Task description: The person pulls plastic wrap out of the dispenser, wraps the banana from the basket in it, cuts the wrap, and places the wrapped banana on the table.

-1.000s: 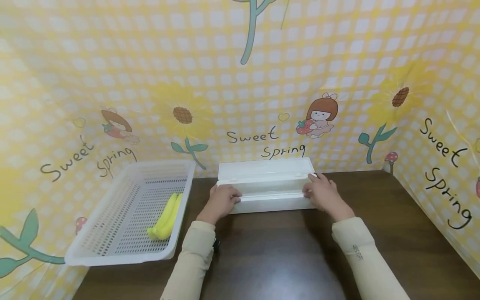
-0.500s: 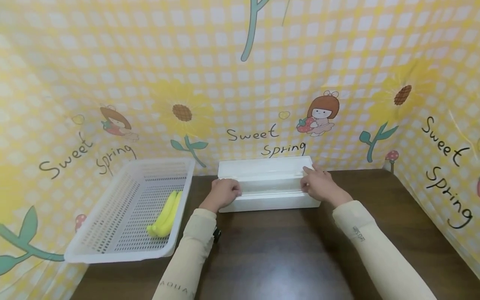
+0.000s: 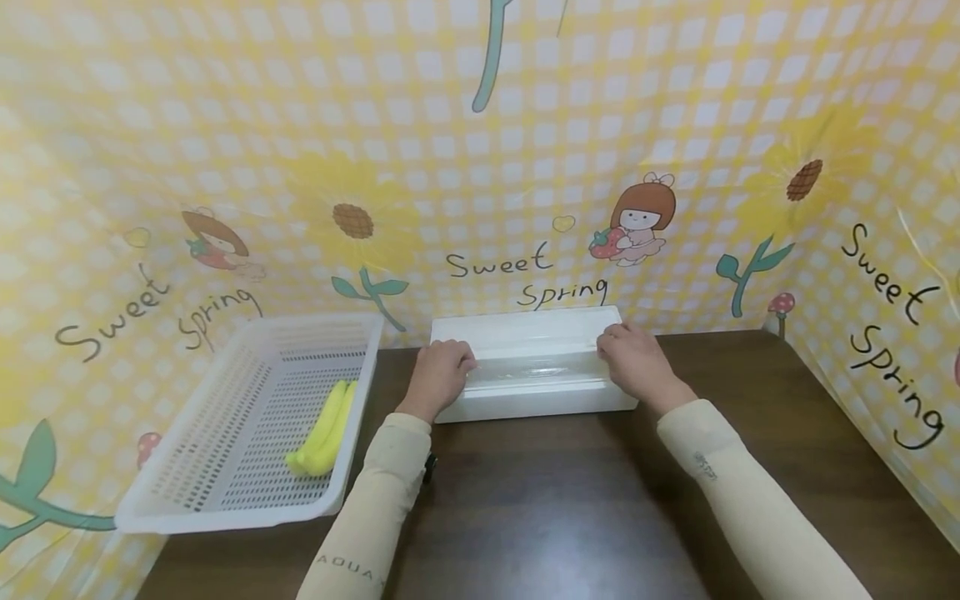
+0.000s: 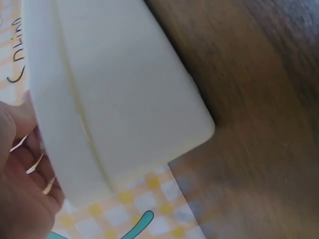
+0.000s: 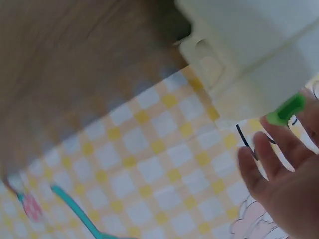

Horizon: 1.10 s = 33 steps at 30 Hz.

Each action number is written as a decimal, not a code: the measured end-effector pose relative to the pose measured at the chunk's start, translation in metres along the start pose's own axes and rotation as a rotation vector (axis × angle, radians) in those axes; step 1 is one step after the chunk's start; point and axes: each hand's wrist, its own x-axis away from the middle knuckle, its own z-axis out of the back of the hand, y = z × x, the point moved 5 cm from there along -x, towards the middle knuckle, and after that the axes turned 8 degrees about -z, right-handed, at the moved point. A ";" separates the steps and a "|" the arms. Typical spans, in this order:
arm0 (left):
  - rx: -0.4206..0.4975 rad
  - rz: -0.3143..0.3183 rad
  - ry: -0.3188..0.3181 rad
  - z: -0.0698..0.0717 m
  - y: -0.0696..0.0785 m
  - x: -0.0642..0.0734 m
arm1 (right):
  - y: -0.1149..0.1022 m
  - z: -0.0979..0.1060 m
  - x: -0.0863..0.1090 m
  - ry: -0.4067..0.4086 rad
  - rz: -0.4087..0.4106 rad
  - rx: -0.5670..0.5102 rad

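A long white plastic wrap dispenser (image 3: 536, 402) sits at the back of the table, its lid (image 3: 525, 327) tipped back toward the wall. Between my hands, over the dispenser, glints a clear sheet of plastic wrap (image 3: 543, 368). My left hand (image 3: 440, 375) pinches it at the left end, and my right hand (image 3: 636, 362) pinches it at the right end. In the left wrist view, curled fingers (image 4: 47, 172) show behind the dispenser's edge. The right wrist view has a small green piece (image 5: 287, 109) at the dispenser's edge beside the fingertips; the thumb is mostly hidden.
To the left stands a white perforated basket (image 3: 176, 517) with yellow bananas (image 3: 324, 433) along its right side. A yellow checked cloth (image 3: 517, 200) hangs close behind the dispenser and at both sides of the dark wooden table (image 3: 555, 500).
Both hands have moved from the dispenser's front edge back toward its lid, fingers now more closed, with the clear wrap between them. Dispenser, basket and bananas stay in place.
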 end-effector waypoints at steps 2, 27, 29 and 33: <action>-0.029 -0.004 0.014 -0.002 0.001 -0.001 | -0.001 0.000 -0.001 -0.003 -0.008 0.044; 0.185 0.054 -0.020 -0.008 -0.006 -0.001 | 0.012 -0.007 -0.014 -0.224 -0.285 -0.272; 0.202 0.064 -0.029 -0.007 -0.006 -0.001 | 0.010 -0.007 -0.015 -0.217 -0.282 -0.284; 0.221 0.058 -0.056 -0.004 -0.006 -0.002 | 0.007 -0.009 -0.016 -0.234 -0.273 -0.298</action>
